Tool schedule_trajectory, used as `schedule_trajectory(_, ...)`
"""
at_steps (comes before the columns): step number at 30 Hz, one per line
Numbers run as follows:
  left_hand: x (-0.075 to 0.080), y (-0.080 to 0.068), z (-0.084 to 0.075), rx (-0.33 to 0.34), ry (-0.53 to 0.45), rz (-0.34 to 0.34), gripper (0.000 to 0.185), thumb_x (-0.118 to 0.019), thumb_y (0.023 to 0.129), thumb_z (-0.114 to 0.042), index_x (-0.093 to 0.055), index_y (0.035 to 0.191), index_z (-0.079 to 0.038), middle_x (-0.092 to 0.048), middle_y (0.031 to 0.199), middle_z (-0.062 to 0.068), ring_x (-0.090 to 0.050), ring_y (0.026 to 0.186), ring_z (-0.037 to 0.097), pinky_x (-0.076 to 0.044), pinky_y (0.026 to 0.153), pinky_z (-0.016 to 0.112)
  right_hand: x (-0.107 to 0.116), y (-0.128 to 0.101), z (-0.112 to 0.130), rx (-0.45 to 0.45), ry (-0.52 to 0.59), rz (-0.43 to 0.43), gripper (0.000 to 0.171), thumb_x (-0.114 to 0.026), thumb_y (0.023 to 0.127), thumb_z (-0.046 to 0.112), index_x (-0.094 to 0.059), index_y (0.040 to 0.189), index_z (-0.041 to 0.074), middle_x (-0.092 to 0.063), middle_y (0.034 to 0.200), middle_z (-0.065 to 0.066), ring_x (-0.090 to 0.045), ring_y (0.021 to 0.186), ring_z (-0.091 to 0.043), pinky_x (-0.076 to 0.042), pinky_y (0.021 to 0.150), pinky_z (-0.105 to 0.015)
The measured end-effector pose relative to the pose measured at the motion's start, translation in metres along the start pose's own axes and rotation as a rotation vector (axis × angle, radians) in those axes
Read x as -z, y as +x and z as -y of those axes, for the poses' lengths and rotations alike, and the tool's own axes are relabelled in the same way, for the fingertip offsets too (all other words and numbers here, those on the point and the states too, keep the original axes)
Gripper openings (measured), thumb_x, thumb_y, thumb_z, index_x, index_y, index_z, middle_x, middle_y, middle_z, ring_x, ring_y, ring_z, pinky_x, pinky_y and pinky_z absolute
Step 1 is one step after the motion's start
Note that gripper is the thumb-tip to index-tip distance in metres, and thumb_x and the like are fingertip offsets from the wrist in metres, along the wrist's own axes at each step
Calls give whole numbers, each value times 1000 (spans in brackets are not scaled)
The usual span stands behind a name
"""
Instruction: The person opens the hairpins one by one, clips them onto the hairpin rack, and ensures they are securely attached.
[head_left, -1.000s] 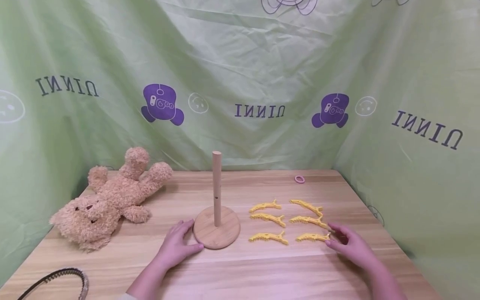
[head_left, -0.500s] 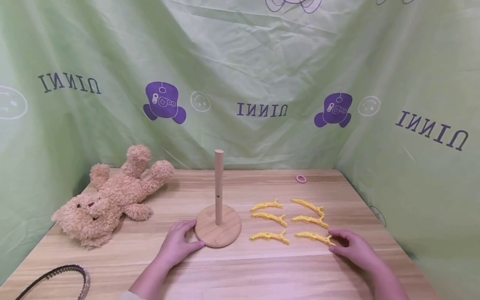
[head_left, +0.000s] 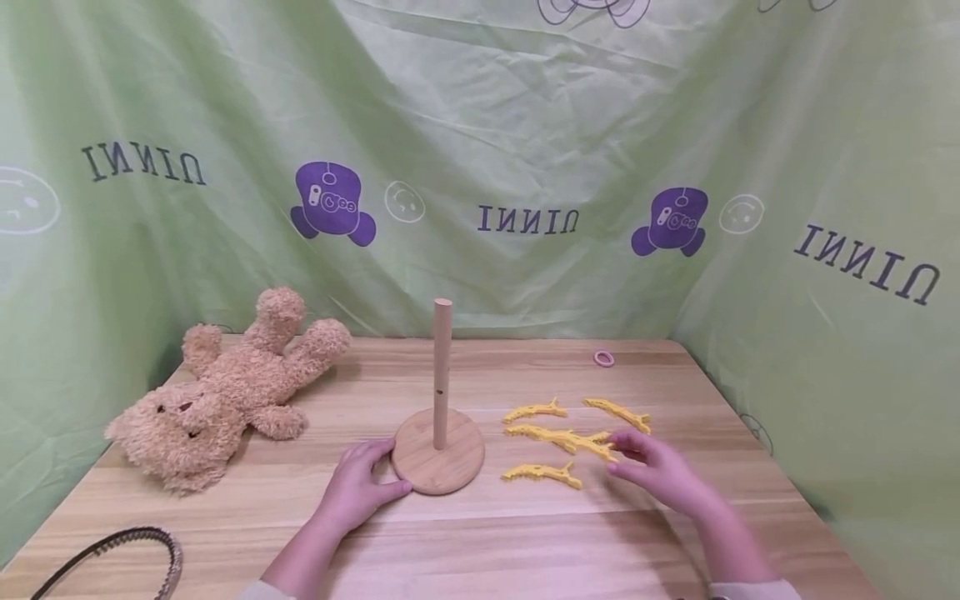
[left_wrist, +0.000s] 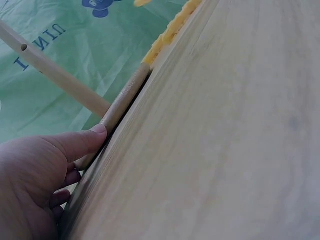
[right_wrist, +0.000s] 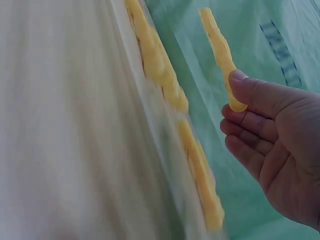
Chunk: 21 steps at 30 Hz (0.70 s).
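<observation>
My left hand [head_left: 356,492] grips the near-left rim of a round wooden base [head_left: 442,471] with an upright post [head_left: 442,367]. In the left wrist view the thumb lies on the rim, with curled fingers beside it. My right hand [head_left: 663,479] pinches one end of a yellow alligator hair clip [right_wrist: 217,45] between thumb and fingers. The right wrist view shows this clip raised off the table, its other end pointing away from the hand. Several more yellow hair clips [head_left: 540,473] lie on the table right of the base; the held one overlaps two of them in the head view.
A tan teddy bear [head_left: 232,392] lies on its back at the left. A dark headband [head_left: 142,533] is at the front left. A small pink ring [head_left: 603,358] lies near the back edge of the wooden table [head_left: 480,550]. Green printed cloth [head_left: 480,150] surrounds the table.
My right hand took the front-right hair clip, lifted it and moved it left and slightly back. My left hand stayed at the base. The head view shifted slightly.
</observation>
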<state>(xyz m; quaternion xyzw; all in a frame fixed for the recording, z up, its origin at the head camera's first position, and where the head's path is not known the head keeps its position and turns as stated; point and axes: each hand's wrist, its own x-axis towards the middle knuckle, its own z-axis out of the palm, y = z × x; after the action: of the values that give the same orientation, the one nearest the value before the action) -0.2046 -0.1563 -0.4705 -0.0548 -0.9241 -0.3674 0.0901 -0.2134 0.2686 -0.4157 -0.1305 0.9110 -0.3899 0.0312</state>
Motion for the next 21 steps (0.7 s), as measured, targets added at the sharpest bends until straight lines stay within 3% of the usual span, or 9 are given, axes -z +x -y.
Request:
schedule_trajectory(4,1,0,-1,5,-9,-1,74,-75,57,-42,-51,119,-8,-53,120,10,-39,116,28,-30,100,46,-16,24,27,97,-10,18,41,-63,77,29,-54,111,9,-59,109,-5,-54,105,-24,-45,90,-37)
schedule_trajectory(12,1,-1,-2,8,-3,-1,74,-75,57,-41,-51,119,-8,-52,120,10,-40,116,28,-30,100,47,-48,55,60,99,-110,4,36,-62,77,30,-58,109,15,-63,105,-2,-54,105,-23,-43,90,-43)
schedule_trajectory(21,2,-2,-5,13,3,-4,74,-75,57,-40,-51,119,-8,-52,120,10,-40,116,28,-30,100,47,-85,81,83,164,-208,-63,22,-63,76,25,-64,97,17,-67,93,3,-60,94,-15,-48,83,-35)
